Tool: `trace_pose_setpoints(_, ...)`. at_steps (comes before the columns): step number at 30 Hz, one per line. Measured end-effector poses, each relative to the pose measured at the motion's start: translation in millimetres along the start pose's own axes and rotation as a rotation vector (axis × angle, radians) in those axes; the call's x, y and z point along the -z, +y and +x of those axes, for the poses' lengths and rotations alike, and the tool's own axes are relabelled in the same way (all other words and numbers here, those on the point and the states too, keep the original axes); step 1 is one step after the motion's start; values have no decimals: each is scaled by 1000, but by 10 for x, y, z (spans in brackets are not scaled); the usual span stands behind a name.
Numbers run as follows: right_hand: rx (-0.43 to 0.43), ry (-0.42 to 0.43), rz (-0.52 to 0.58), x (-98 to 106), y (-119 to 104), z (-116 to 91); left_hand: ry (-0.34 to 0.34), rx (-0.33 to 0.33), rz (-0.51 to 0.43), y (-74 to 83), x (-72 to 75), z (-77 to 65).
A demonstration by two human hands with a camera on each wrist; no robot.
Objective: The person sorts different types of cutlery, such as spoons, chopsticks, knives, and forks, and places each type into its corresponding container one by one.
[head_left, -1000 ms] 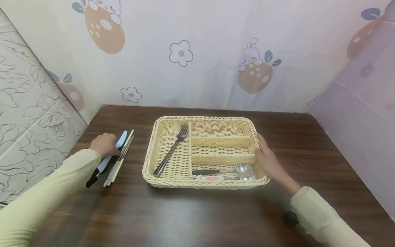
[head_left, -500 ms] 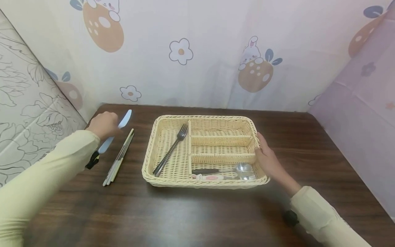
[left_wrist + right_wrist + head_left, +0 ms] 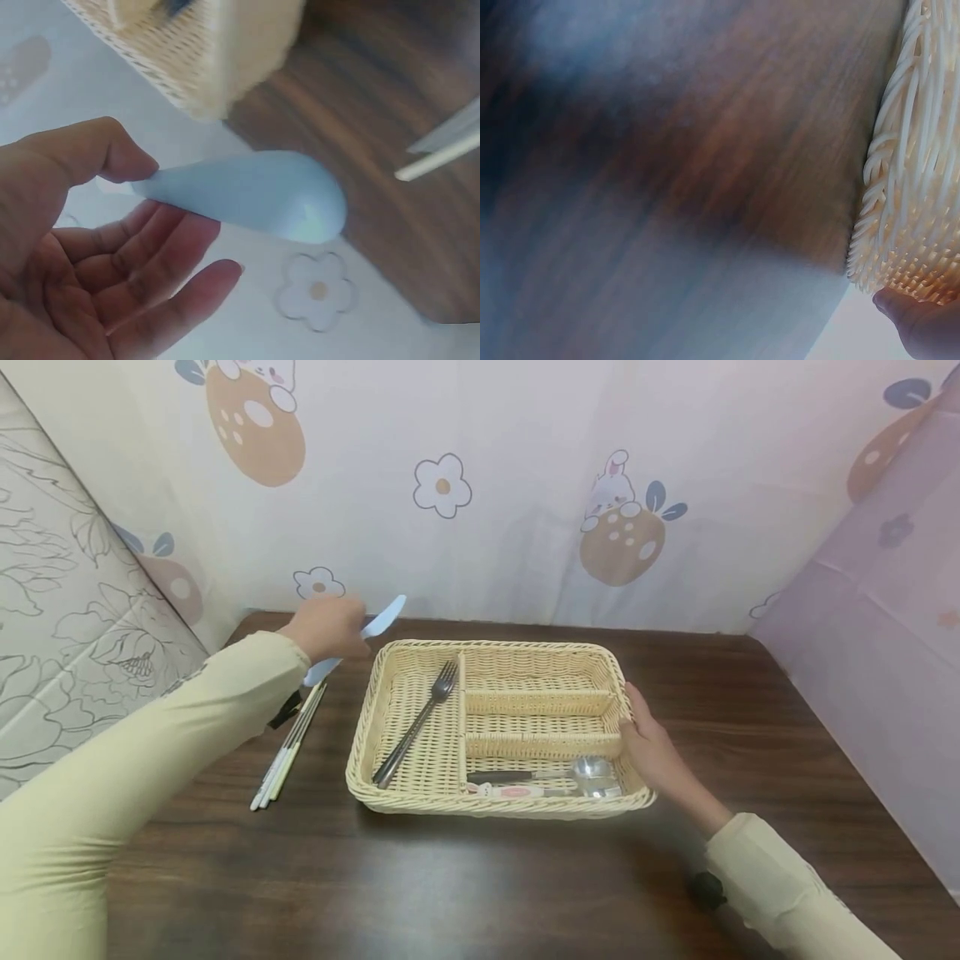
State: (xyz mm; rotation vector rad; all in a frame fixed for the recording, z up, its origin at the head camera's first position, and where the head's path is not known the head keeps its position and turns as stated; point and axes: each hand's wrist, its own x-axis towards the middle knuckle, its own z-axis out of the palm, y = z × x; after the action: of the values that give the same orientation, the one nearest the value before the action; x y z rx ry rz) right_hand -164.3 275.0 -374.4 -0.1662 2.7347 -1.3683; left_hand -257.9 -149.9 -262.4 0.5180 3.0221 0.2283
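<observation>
Left of centre, the left hand (image 3: 328, 625) pinches the knife (image 3: 386, 617).
Right of centre, the right hand (image 3: 654, 750) grips the basket (image 3: 495, 807); a firm pinch should stop the knife swinging.

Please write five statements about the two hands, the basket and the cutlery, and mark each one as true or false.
1. The left hand holds a pale blue knife-shaped utensil. True.
2. The right hand touches the rectangular cream woven basket. True.
3. The utensil lies inside the basket. False: the left hand holds it outside.
4. The dark metal fork lies in the basket's left compartment. True.
5. The fork's tines point toward the basket's near edge. False: they point toward its far edge.
</observation>
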Motion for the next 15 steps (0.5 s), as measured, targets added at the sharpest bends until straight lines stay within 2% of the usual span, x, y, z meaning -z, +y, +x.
trace_pose_setpoints(4,-4,6,1,9,18,0,-30,-83,-9,249,58,157)
trace_pose_setpoints(7,-1,11,-6,19,26,-3,-41,-136,27,417,53,287)
trace_pose_setpoints(11,-2,7,-6,22,17,-9,-13,-208,97,597,-5,453)
trace_pose_setpoints(15,-15,6,-5,15,7,-19,2,-290,121,783,-38,561)
